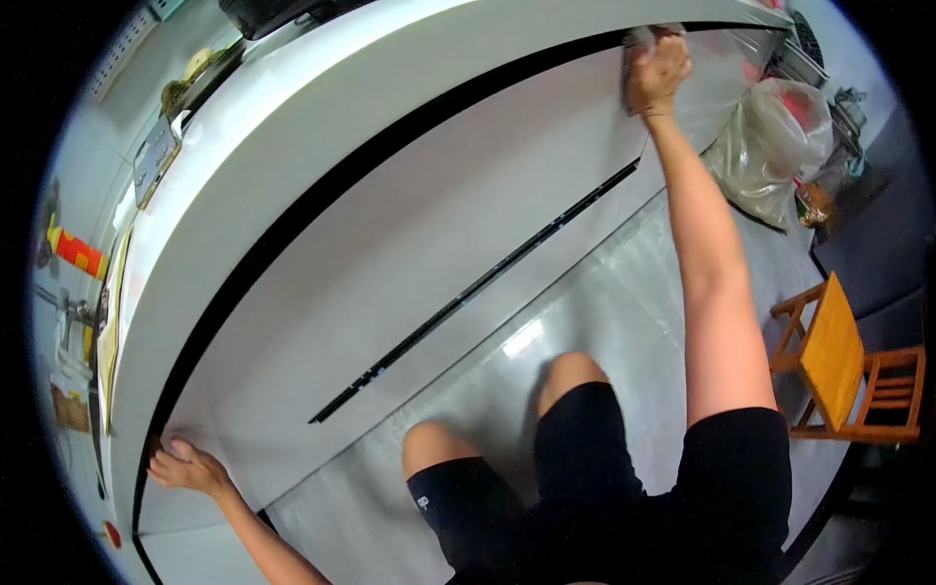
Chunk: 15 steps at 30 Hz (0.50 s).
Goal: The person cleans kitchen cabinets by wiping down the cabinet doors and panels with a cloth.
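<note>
A long white front panel (419, 214) with a black gap along its top stands before my bent legs. Near its upper right end, my right hand (660, 76) is closed on a crumpled cloth (639, 41) and presses it against the panel by the gap. My left hand (190, 470) is at the panel's far left end, fingers apart and touching the surface at the gap's edge. Its fingertips are partly hard to make out. Across the lower panel runs a thin black strip (478, 288), clear of both hands.
Over the panel is a white countertop (292, 127) carrying a phone (156, 161) and a red-yellow bottle (78, 253). At right are a filled plastic bag (770, 146) on the grey floor (604, 283), a small wooden table (832, 351) and a wooden chair (892, 395).
</note>
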Each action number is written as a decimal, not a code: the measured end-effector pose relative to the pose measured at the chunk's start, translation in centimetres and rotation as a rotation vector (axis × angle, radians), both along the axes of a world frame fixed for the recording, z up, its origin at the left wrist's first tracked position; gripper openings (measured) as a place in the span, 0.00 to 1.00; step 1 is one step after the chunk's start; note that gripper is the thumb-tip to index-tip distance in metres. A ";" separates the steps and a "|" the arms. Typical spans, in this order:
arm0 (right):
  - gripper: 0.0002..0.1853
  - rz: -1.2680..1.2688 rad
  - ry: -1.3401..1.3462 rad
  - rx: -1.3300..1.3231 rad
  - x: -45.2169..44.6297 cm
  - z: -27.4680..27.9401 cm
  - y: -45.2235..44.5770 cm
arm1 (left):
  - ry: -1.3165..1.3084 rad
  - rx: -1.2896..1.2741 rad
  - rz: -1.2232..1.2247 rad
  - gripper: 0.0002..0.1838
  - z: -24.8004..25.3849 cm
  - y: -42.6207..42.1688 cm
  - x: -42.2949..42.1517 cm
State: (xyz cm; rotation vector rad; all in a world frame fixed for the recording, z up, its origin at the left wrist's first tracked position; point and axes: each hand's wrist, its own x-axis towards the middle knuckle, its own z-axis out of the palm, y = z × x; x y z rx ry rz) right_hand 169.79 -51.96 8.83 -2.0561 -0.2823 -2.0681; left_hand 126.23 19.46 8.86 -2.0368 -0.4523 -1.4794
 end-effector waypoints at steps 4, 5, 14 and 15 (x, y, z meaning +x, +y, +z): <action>0.16 -0.021 0.054 0.031 4.3 0.0 -6.6 | 0.133 -0.074 -0.078 0.31 0.9 -1.5 -0.6; 0.17 -0.034 0.039 0.033 5.2 -0.2 -7.5 | 0.170 -0.088 -0.075 0.33 1.3 -2.5 -0.6; 0.22 0.096 -0.029 0.177 1.6 0.4 -0.8 | 0.173 -0.059 -0.045 0.48 1.7 -3.9 -0.4; 0.24 0.190 -0.124 0.180 2.0 -1.4 0.5 | 0.160 -0.069 -0.057 0.49 1.5 -3.3 -0.2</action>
